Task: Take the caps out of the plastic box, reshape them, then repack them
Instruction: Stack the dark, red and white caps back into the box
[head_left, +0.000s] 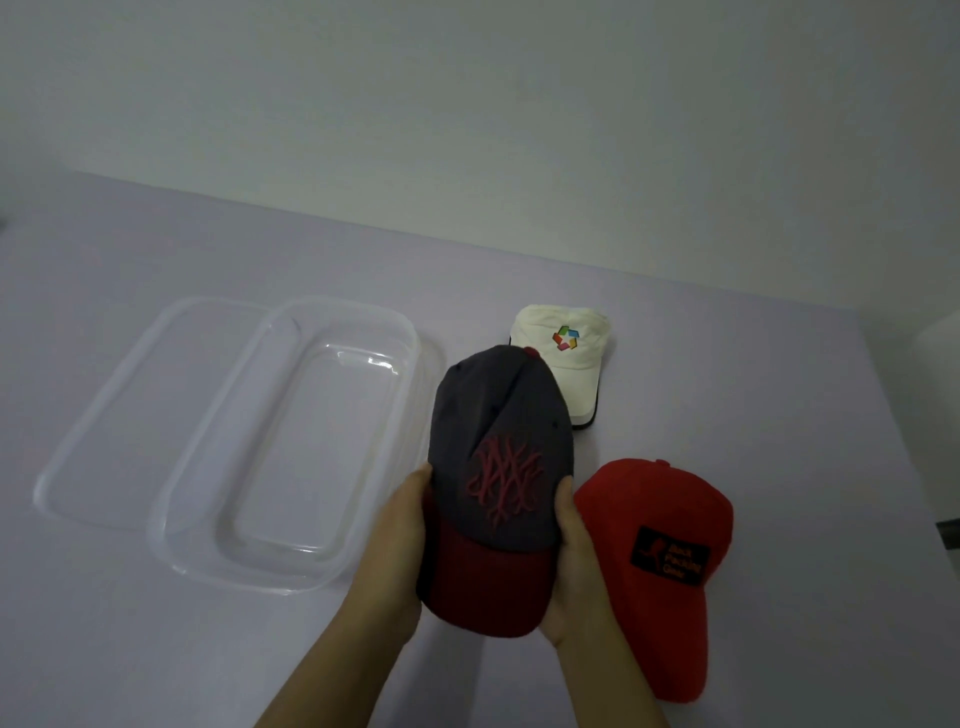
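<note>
Both hands, L (392, 540) & R (574, 558), clasp a grey cap (498, 457) w/ maroon brim above the table (727, 395), its crown covering part of a white cap (563, 353) behind; red cap (660, 545) at right, clear plastic box (291, 447) empty at left.

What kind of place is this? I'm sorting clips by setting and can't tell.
Probably a plain indoor room, home or office, not a shop. A bare pale wall backs a lavender table, which holds only an empty clear plastic box and a few caps, such as the red cap.
</note>
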